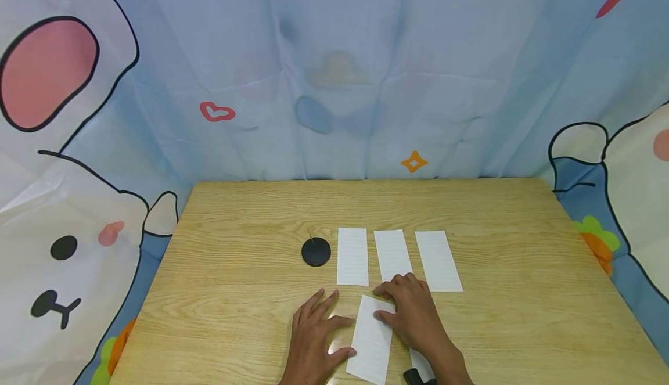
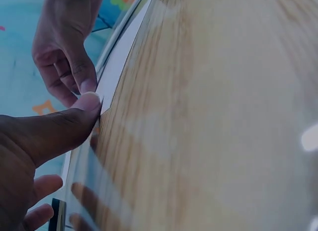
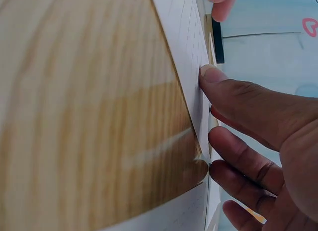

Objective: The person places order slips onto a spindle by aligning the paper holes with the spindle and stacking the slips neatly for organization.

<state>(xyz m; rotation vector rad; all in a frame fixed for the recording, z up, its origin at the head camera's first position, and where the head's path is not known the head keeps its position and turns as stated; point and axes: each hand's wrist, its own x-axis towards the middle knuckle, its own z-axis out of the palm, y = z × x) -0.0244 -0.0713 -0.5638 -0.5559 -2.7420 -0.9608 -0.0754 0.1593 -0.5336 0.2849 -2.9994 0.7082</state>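
Most likely at the aligning or picking-up step with a lined paper slip [image 1: 370, 338]. Probably calls next for a sure pinch, a lift toward the black-based bill spike [image 1: 316, 252] and a press down over the thin upright pin; care advisable near the tip.

Slip position: between both hands on the wood-grain tabletop [image 1: 219, 315], slightly skewed; flat or barely raised, hard to tell. To its left, left hand [image 1: 313, 341], fingers spread, thumb at the near part of the slip's edge. To its right, right hand [image 1: 415, 318], bent over the far corner, thumb on the lined face; pinch or mere press, cannot tell. Hands apart, with the slip across the gap.

Beyond: a row of first slip [image 1: 352, 257], second slip [image 1: 391, 251], third slip [image 1: 439, 261]. Spike just left of the row. Partly hidden under the right forearm, another slip [image 1: 421, 364].
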